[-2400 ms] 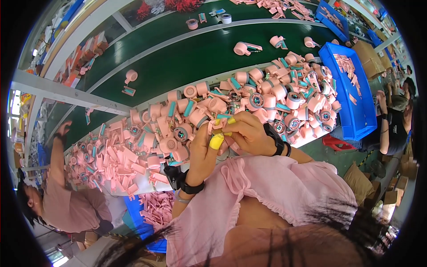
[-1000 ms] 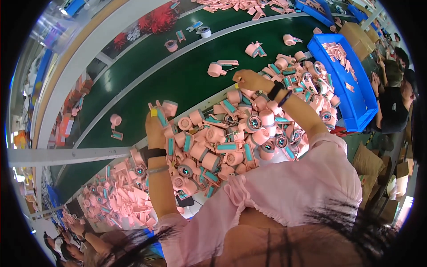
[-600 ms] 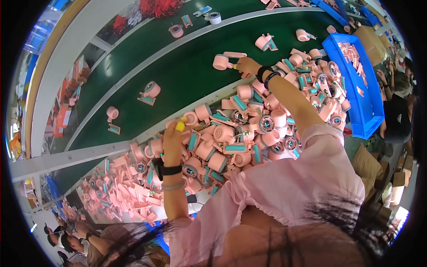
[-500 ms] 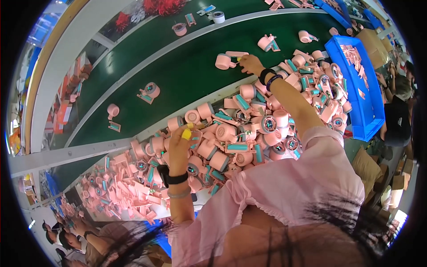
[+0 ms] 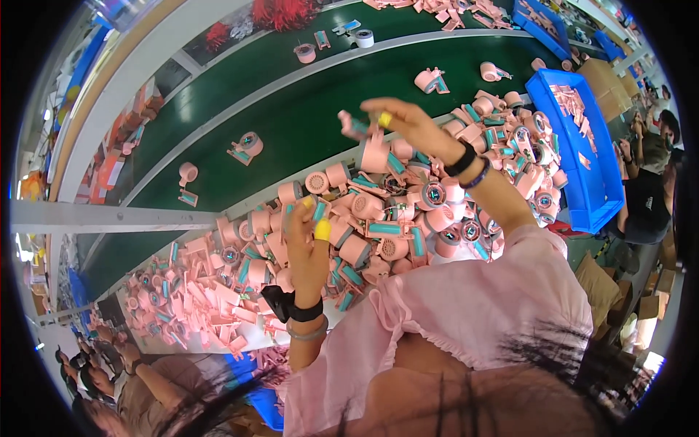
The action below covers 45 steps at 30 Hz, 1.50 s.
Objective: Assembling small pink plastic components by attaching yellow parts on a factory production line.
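Note:
My right hand (image 5: 411,127), with a yellow finger cot, is closed on a partly assembled pink handheld fan (image 5: 373,156), lifted over the belt's near edge. Its round head hangs below my fingers, and a pink and teal part sticks out to the left. How the fingertips grip it is partly hidden. My left hand (image 5: 307,251) hovers over the near pile of fan units (image 5: 368,207), thumb and forefinger apart in yellow finger cots. A teal-and-pink piece shows between them, apparently part of the pile. Many units show teal cylinders in their open handles.
Beyond the pile runs a green conveyor belt (image 5: 196,156) with several scattered fan units. A blue bin (image 5: 613,186) holding pink parts stands at the right. A white metal bar (image 5: 109,218) crosses at the left. Other people sit at the lower left and the right.
My right hand has lifted the fan off the belt and drawn it nearer, over the pile's edge. My left hand has shifted slightly nearer and its fingers have spread a little.

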Motion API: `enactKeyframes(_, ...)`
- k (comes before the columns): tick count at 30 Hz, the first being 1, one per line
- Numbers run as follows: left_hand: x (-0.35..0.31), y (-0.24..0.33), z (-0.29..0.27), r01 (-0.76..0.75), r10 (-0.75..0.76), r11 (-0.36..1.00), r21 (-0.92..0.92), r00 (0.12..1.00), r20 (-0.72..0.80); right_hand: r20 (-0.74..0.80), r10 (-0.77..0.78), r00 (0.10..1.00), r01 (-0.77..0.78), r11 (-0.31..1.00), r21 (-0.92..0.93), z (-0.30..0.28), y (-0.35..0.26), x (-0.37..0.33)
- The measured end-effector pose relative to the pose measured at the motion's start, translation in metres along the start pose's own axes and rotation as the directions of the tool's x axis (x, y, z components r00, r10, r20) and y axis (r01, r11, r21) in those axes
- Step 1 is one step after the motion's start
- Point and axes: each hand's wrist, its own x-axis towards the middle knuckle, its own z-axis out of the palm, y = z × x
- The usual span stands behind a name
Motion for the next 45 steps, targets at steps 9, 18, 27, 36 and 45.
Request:
enactKeyframes(9, -0.024, 0.022, 0.019, 0.061, 0.008, 0.981, -0.184, 0.937, 0.349, 0.560, 0.051, 0.827, -0.255, 0.922, 0.292, 0.077, -0.117, -0.064)
enactKeyframes(18, -0.055, 0.024, 0.002, 0.164, -0.110, 0.975, -0.152, 0.943, 0.315, 0.659, 0.222, 0.719, -0.345, 0.937, 0.060, 0.086, -0.109, -0.092)
enactKeyframes(27, -0.065, 0.053, 0.011, -0.180, 0.102, 0.959, 0.220, 0.941, 0.323, 0.460, 0.197, 0.866, 0.006, 0.915, -0.404, 0.100, -0.100, -0.118)
enactKeyframes(36, -0.071, 0.046, 0.021, 0.013, -0.021, 0.995, 0.095, 0.997, 0.080, 0.093, -0.357, 0.930, 0.367, 0.869, -0.332, 0.124, -0.056, -0.131)
enactKeyframes(45, -0.066, 0.032, 0.025, 0.016, -0.020, 0.996, 0.092, 0.999, 0.048, 0.066, -0.172, 0.983, 0.184, 0.905, -0.383, 0.126, -0.062, -0.143)
